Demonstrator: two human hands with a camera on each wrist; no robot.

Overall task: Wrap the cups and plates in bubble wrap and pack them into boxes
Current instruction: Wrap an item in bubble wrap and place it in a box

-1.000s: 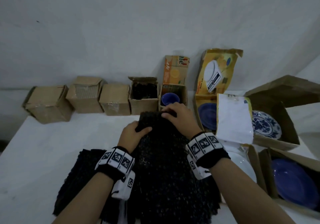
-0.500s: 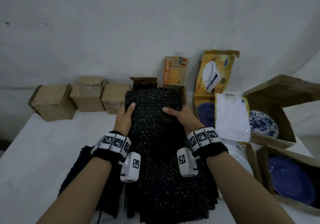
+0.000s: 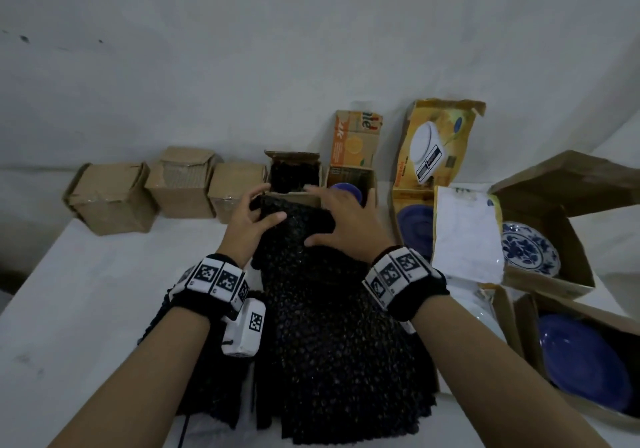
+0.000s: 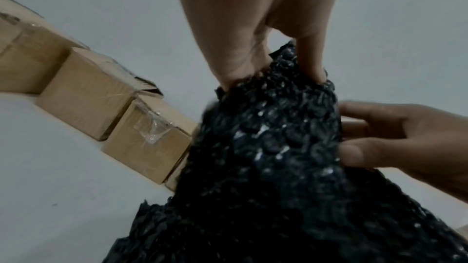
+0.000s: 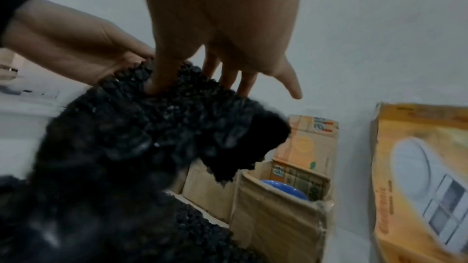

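A long sheet of black bubble wrap lies on the white table in front of me, with its far end bunched into a thick fold. My left hand pinches the left side of that fold, thumb on top. My right hand holds the right side, thumb pressed into the wrap and fingers spread behind it. What lies inside the fold is hidden. Just beyond my right hand, a blue cup stands in an open carton. An open box behind the fold holds black wrap.
Three closed cardboard boxes line the back left. On the right, open boxes hold a blue plate, a blue-patterned plate and another blue plate. A yellow scale box leans against the wall.
Half a second ago both hands held the wrap's far end up flat in front of the boxes. That end has now come down and is bunched into a fold under my hands.
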